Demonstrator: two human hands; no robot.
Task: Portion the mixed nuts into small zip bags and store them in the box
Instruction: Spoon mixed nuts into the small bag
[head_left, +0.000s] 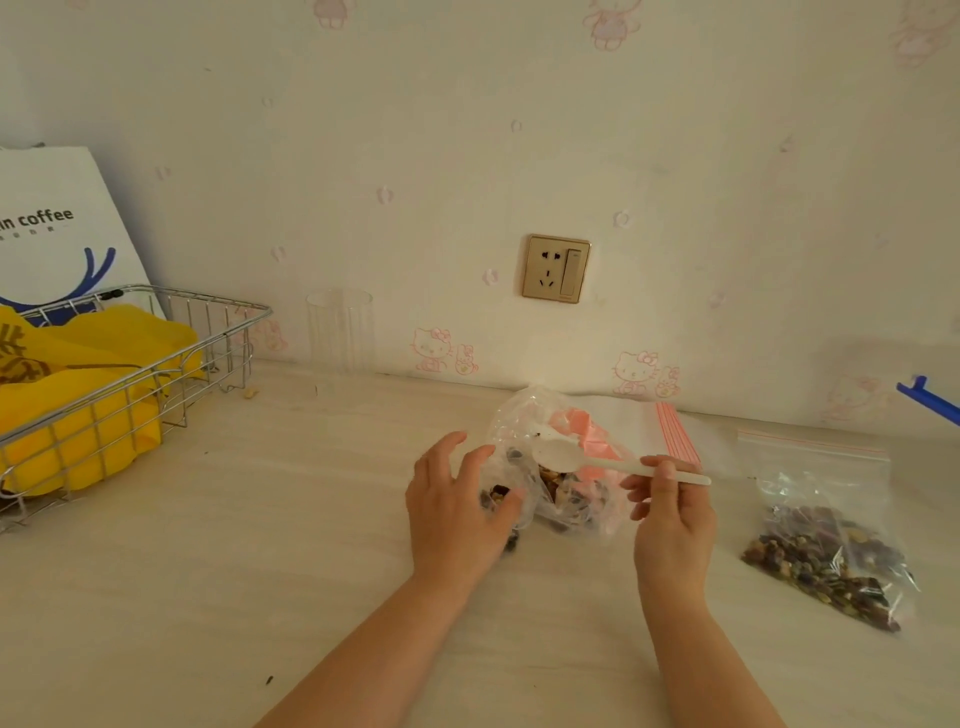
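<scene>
A crumpled clear plastic bag of mixed nuts (566, 499) lies at the table's middle. My left hand (457, 509) holds its left side, fingers curled on the plastic. My right hand (670, 514) pinches the handle of a white plastic spoon (561, 456), whose bowl hovers over the bag's mouth and looks empty. To the right lies a small zip bag (826, 545) partly filled with nuts. Empty zip bags (670, 431) with red-striped seals lie flat behind the nut bag.
A wire basket (156, 358) with yellow material inside stands at the left, a white coffee paper bag (57, 223) behind it. A clear glass (340, 332) stands by the wall. A blue object (930, 402) pokes in at the right edge.
</scene>
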